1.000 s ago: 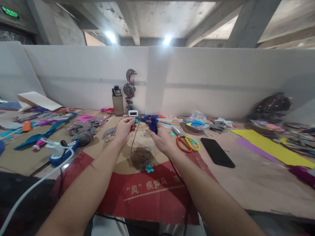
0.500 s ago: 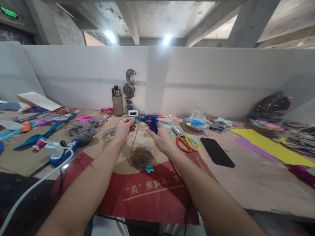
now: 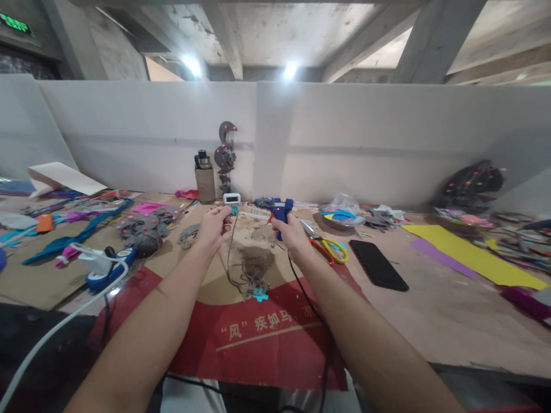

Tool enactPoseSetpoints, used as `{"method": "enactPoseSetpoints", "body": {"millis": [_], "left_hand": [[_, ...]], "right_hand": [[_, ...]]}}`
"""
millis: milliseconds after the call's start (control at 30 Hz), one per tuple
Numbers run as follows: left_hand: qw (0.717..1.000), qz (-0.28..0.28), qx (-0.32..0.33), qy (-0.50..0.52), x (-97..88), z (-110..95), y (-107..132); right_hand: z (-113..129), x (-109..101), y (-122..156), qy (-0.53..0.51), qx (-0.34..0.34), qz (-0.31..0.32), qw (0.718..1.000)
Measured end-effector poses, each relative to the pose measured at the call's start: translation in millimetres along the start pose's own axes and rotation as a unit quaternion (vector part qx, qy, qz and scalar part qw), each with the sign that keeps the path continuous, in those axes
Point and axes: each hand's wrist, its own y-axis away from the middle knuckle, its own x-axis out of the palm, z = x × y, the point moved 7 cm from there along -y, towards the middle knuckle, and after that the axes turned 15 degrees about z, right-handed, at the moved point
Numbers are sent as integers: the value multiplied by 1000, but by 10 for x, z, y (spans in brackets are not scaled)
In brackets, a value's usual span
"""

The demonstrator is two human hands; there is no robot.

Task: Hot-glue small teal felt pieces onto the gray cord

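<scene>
My right hand is wrapped round the handle of a blue hot glue gun, whose nozzle points left. A black cord runs from it down past my forearm. My left hand is closed in a pinch on a small teal piece with a grey yarn strand hanging from it. That strand leads down to a loose tangle of grey yarn on the cardboard. A teal cutout lies at the tangle's lower edge. The glue gun's nozzle is apart from the teal piece.
Scissors with orange and yellow handles and a black phone lie right. A bottle and small white device stand at the back. A power strip with a white cable is left. Red-printed cardboard lies in front.
My right hand has drawn the glue gun to the right, away from the teal piece. My left hand has shifted slightly left and still pinches the piece.
</scene>
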Motion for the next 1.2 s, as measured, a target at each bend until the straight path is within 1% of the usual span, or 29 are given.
{"method": "enactPoseSetpoints", "body": {"millis": [33,100,167,233,267,333,400,433,467,533,567,633,700,733,767,800,867,900,967,1033,1100,1200], "left_hand": [[1000,7,-1,2,20,6,1],[1000,24,-7,4,82,19,15],[999,43,-11,3,159,23,40],[998,62,-11,-5,231,18,70],[997,71,-10,-11,262,15,84],[996,87,-6,-26,308,14,103],[994,97,2,-45,337,18,114],[993,98,10,-60,348,16,120],[992,98,19,-80,358,8,127],[986,91,44,-134,385,-27,155],[980,89,57,-166,409,-52,178],[966,89,82,-229,471,-108,234],[952,85,105,-276,529,-163,294],[948,81,111,-287,546,-179,317],[947,76,113,-290,554,-185,333],[949,74,109,-287,558,-177,339],[955,76,93,-272,555,-139,332],[957,78,87,-265,552,-118,324],[960,82,81,-256,545,-87,307],[961,85,81,-249,537,-72,296],[962,88,82,-245,537,-69,295],[962,94,81,-242,554,-76,307]], "right_hand": [[-95,-4,-44,66,43,11,997],[-251,-3,-109,125,85,35,988],[-358,-4,-131,161,103,53,980],[-400,-28,-110,199,110,52,972],[-394,-48,-88,217,110,45,969],[-294,-111,-33,255,88,3,963],[-93,-148,26,271,24,-52,961],[22,-140,55,255,-21,-72,964],[112,-108,75,213,-61,-74,972],[214,0,88,68,-115,-45,990],[229,69,86,-13,-126,-24,992],[213,219,79,-155,-121,21,980],[166,354,76,-243,-94,63,963],[147,395,78,-259,-83,78,959],[137,403,83,-252,-78,80,961],[141,376,91,-225,-83,67,969],[205,260,125,-127,-116,17,985],[259,200,152,-73,-138,-10,988],[375,129,208,19,-175,-35,984],[467,107,256,82,-196,-37,976],[529,96,297,127,-208,-45,969],[555,92,325,159,-212,-58,963]]}}
